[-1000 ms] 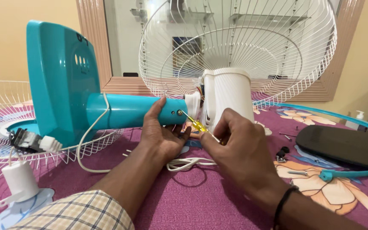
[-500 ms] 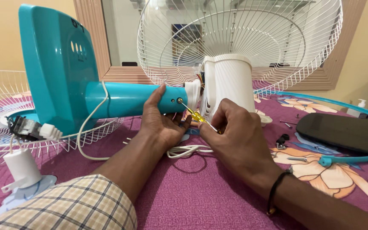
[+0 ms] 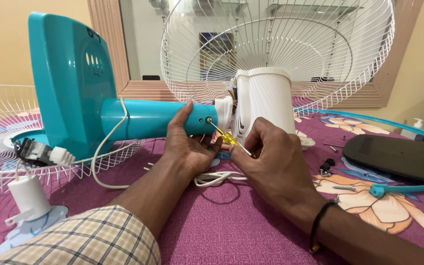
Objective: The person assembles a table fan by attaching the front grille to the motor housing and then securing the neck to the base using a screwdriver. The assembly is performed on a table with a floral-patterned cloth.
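Observation:
A teal fan stand lies on its side; its neck tube (image 3: 148,118) runs right to the white motor housing (image 3: 266,105) with a white wire guard (image 3: 280,49) behind it. My left hand (image 3: 188,145) cups the neck from below, thumb on top, beside a screw (image 3: 208,119). My right hand (image 3: 271,162) pinches a small yellow-handled screwdriver (image 3: 229,139), whose tip sits on that screw. The teal base (image 3: 69,78) stands upright at the left.
A second wire guard (image 3: 1,137) lies at the left with a switch block (image 3: 38,152) and a white capacitor (image 3: 28,196). A white cord (image 3: 217,177) loops under my hands. A black cover (image 3: 398,158), teal rim strip (image 3: 398,189) and loose screws (image 3: 342,187) lie at the right.
The view has shifted slightly; my hands and the screwdriver stay on the screw with only small turning movement of the right fingers.

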